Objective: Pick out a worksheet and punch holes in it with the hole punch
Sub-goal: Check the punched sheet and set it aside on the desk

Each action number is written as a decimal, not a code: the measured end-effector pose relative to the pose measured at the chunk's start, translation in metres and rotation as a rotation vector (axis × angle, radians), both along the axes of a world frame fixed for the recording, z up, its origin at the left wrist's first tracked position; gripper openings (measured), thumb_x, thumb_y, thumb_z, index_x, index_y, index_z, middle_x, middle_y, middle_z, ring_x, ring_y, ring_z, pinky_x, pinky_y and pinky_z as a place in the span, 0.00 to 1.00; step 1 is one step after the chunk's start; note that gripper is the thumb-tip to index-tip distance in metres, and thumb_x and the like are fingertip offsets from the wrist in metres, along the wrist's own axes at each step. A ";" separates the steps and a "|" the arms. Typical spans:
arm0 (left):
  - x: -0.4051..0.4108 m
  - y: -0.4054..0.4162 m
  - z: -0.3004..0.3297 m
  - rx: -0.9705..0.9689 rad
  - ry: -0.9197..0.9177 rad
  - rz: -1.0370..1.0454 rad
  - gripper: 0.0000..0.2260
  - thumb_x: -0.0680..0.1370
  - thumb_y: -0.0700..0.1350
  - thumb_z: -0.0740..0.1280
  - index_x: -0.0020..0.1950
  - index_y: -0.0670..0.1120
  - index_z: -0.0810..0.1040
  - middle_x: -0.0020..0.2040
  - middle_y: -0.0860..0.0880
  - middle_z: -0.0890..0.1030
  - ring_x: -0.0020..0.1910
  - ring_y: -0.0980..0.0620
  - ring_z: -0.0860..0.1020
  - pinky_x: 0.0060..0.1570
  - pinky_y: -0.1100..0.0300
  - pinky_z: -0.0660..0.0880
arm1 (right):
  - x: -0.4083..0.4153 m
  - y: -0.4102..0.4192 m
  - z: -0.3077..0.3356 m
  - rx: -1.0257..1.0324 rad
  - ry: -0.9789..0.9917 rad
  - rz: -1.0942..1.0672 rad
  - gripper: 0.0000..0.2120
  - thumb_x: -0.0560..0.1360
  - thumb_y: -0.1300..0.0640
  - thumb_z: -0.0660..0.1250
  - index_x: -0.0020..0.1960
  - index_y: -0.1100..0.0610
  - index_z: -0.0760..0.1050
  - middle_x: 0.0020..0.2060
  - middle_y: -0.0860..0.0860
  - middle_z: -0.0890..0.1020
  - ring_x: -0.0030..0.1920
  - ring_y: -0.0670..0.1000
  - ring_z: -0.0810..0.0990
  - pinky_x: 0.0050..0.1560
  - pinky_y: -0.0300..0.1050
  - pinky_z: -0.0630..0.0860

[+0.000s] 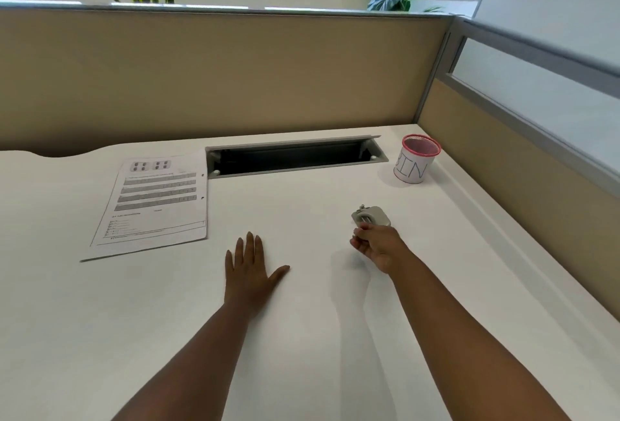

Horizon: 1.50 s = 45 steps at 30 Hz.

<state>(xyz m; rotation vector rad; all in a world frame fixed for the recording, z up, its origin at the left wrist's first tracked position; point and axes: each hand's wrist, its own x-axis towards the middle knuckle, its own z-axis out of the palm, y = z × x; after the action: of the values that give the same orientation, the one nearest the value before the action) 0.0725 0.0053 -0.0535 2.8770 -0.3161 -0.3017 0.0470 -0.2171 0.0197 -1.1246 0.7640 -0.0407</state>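
Observation:
A printed worksheet (pixel 157 202) lies on the white desk (pixel 302 336) at the left, on top of another sheet. Two small punched holes show near its right edge. A small silver hole punch (pixel 372 215) sits on the desk to the right of centre. My right hand (pixel 377 246) reaches it from the near side, and its curled fingers grip the punch's near end. My left hand (pixel 250 269) lies flat on the bare desk, fingers spread, a short way right of the worksheet's lower corner and not touching it.
A white cup (pixel 414 160) with a pink mesh rim, marked "BIN", stands at the back right. An open cable slot (pixel 295 158) is cut into the desk at the back. Beige partition walls (pixel 235 78) close off the back and right sides.

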 end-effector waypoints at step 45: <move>0.073 -0.128 -0.012 -0.102 -0.223 0.014 0.41 0.69 0.64 0.35 0.77 0.44 0.48 0.79 0.49 0.48 0.77 0.55 0.45 0.69 0.64 0.31 | 0.156 -0.242 0.031 -1.008 -0.069 -0.063 0.20 0.70 0.69 0.67 0.28 0.47 0.73 0.37 0.54 0.81 0.28 0.44 0.77 0.36 0.41 0.78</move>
<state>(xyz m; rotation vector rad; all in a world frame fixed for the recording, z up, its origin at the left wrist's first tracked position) 0.1458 -0.1224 -0.0657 2.8133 -0.3387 0.0376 0.2027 -0.4591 0.0506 -2.0335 0.7200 -0.5658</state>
